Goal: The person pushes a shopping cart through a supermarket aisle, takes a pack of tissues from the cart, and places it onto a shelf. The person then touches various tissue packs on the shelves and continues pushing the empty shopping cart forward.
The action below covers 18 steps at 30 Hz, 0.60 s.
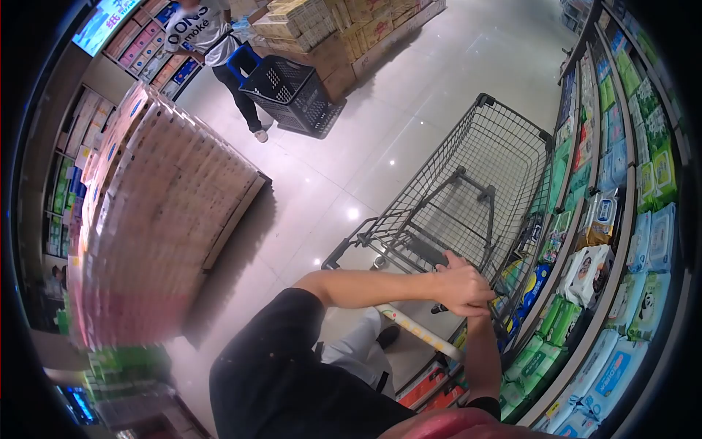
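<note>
My left hand [463, 288] lies across my right hand [479, 310], its fingers bent around it, with the thumb sticking out forward. Most of my right hand is covered, so its fingers do not show. Both hands are above the rear end of a grey wire shopping cart [504, 135]. The cart's pale handle bar [420, 333], with yellow markings, runs below my left forearm, apart from the visible part of the left hand. Whether the right hand touches the cart is hidden.
Shelves of packaged wipes [585, 274] stand close along the cart's right side. A tall stack of packs [161, 197] stands to the left. Farther ahead are a person [208, 44], a dark wheeled shopping basket [289, 95] with a blue handle, and piled cartons [365, 33]. Tiled floor [409, 124] lies between.
</note>
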### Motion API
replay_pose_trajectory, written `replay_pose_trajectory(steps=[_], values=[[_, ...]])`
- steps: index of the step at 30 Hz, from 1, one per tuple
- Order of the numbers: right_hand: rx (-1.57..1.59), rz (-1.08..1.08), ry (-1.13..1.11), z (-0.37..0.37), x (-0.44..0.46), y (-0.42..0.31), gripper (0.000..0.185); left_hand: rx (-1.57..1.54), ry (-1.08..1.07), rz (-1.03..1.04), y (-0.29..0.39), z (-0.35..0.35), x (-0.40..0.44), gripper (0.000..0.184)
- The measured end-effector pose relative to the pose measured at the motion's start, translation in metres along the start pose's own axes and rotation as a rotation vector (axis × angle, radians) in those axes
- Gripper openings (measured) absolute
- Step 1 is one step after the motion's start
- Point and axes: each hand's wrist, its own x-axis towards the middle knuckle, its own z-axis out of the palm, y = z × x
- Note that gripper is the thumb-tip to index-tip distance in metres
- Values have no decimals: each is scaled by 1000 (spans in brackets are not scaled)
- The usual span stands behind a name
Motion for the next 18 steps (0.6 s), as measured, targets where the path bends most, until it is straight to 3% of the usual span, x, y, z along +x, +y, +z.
replay_pose_trajectory(steps=[18], values=[[9,-31,-24,-17,5,7,47,-82,-13,-40,-9,3,20,37]])
